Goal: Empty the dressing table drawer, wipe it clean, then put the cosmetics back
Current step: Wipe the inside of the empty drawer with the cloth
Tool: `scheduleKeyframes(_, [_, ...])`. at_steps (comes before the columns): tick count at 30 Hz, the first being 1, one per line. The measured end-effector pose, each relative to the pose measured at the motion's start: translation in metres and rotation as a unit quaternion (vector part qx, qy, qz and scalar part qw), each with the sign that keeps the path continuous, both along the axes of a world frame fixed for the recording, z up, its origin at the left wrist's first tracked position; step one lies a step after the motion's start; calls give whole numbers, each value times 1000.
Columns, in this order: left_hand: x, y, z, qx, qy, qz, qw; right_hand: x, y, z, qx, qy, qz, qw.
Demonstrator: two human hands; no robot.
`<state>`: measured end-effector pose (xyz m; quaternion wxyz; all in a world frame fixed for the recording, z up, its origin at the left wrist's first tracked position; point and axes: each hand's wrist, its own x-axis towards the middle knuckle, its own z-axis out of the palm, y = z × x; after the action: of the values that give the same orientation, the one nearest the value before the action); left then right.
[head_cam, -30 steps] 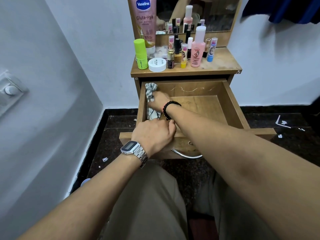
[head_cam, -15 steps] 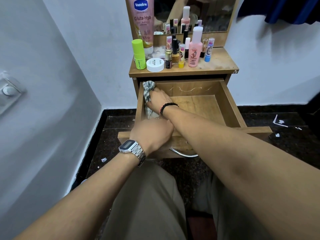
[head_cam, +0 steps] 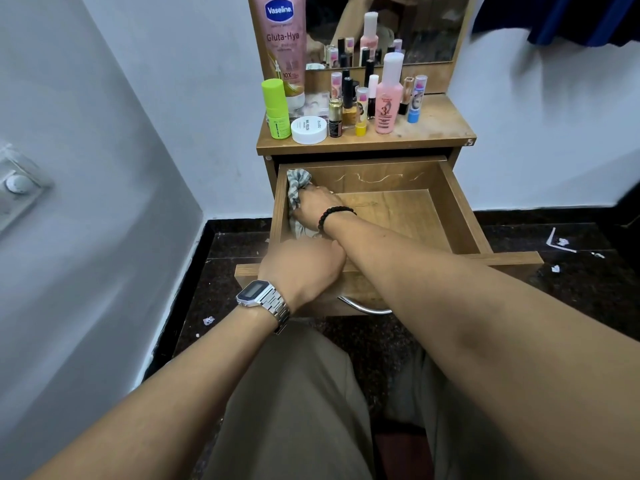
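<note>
Striped cloth [head_cam: 294,188] under right hand [head_cam: 313,209]; left hand [head_cam: 301,268] grips drawer [head_cam: 460,209].

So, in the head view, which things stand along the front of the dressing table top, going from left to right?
Green bottle → white round jar → small dark bottle with gold cap → yellow-based tube → tall pink bottle → blue-based tube.

left hand [head_cam: 302,268] fingers hidden | cloth [head_cam: 294,188] partly covered (by right hand [head_cam: 313,209])
</note>
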<state>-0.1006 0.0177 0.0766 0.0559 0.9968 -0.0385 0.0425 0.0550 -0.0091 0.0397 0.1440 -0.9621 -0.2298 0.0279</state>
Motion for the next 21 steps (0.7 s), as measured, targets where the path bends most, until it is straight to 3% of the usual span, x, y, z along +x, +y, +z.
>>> scheduleKeyframes(5, [1, 1, 0, -7, -7, -5, 1000, 1, -2, 1, -22, 15, -19, 999])
scheduleKeyframes(13, [-2, 3, 2, -11, -13, -14, 1000, 18, -40, 4, 59, 114, -199, 971])
scheduleKeyframes(17, [-3, 1, 6, -11, -2, -10, 1000, 44, -79, -9, 128, 143, -322, 927])
scheduleKeyframes(21, [-3, 0, 6, -21, 4, -10, 1000, 61, -115, -11, 286, 132, -430, 846])
